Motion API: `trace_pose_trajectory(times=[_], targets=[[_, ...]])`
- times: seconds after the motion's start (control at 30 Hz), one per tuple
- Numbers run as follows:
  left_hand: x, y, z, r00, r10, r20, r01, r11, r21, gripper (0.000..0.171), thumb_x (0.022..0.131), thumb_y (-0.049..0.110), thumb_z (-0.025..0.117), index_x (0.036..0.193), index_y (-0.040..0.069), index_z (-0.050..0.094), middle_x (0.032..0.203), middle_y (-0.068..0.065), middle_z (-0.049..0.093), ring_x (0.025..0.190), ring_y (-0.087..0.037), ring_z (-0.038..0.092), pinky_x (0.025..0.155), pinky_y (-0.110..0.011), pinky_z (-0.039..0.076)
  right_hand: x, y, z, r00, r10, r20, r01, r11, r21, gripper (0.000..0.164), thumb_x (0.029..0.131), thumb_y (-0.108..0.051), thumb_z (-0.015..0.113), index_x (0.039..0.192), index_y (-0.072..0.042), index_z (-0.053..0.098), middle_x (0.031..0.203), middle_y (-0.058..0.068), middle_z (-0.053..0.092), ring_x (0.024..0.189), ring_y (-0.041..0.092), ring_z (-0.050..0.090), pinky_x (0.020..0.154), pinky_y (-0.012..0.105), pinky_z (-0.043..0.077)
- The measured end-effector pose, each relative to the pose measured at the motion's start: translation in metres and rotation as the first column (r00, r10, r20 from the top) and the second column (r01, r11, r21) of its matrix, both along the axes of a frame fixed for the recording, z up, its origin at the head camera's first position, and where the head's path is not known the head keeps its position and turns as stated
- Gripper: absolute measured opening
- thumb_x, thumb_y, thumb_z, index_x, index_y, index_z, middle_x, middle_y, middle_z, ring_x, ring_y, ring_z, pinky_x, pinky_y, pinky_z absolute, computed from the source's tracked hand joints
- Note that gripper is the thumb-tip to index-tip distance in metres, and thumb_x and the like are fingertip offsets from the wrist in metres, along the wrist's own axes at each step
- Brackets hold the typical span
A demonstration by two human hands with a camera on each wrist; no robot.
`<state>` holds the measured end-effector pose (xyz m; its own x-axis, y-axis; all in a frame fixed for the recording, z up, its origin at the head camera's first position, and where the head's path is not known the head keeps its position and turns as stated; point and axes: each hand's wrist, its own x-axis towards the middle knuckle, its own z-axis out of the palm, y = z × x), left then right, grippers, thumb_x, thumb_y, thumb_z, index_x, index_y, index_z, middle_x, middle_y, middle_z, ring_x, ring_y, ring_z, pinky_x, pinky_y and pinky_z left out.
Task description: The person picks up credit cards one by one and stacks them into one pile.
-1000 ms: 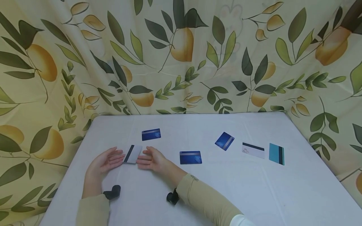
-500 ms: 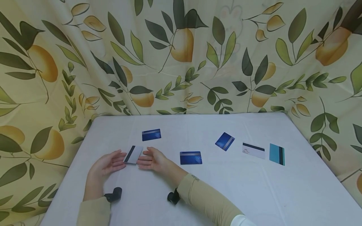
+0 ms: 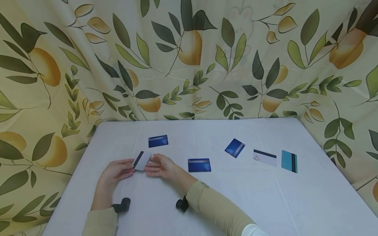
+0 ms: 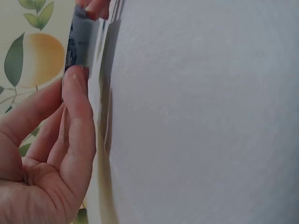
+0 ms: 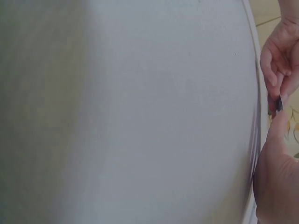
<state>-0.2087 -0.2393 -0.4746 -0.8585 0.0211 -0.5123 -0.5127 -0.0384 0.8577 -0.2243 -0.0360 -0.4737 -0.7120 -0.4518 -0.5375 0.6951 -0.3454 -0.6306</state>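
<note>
A white card with a black magnetic stripe (image 3: pixel 144 161) is held between both hands at the left of the table in the head view. Its left edge is pinched by my left hand (image 3: pixel 116 172), while the fingers of my right hand (image 3: pixel 163 167) grip the right edge. In the left wrist view, the thumb and a finger of the left hand (image 4: pixel 60 149) close on the card (image 4: pixel 83 42), whose blue-grey printed underside shows. Fingertips of the other hand hold its far end. At the right wrist view's edge, the right hand (image 5: pixel 278 177) meets the card (image 5: pixel 280 103), seen nearly edge-on.
Blue cards lie behind the hands (image 3: pixel 158 141), right of them (image 3: pixel 199 165) and farther right (image 3: pixel 234 147). A white striped card (image 3: pixel 264 158) and a teal card (image 3: pixel 289 161) lie at the right. Patterned curtains (image 3: pixel 189 65) surround the white table (image 3: pixel 236 203).
My left hand has moved a little to the right, and the white card has shifted right and turned slightly with it. The right hand has barely moved. The other cards lie where they were.
</note>
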Motion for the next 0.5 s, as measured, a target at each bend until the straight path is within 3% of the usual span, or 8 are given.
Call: trace_pose_trajectory(times=[0.5], targets=[[0.004, 0.018, 0.014, 0.996, -0.068, -0.052, 0.066, 0.997, -0.032, 0.047, 0.082, -0.006, 0.058, 0.127, -0.012, 0.043, 0.084, -0.012, 0.065, 0.066, -0.016, 0.065, 0.065, -0.028, 0.056, -0.006, 0.021, 0.008, 0.999, 0.035, -0.034, -0.032, 0.996, 0.083, 0.042, 0.094, -0.017, 0.044, 0.129, 0.005, 0.040, 0.119, 0.029, 0.052, 0.108, 0.040, 0.054, 0.088, 0.051, 0.045]])
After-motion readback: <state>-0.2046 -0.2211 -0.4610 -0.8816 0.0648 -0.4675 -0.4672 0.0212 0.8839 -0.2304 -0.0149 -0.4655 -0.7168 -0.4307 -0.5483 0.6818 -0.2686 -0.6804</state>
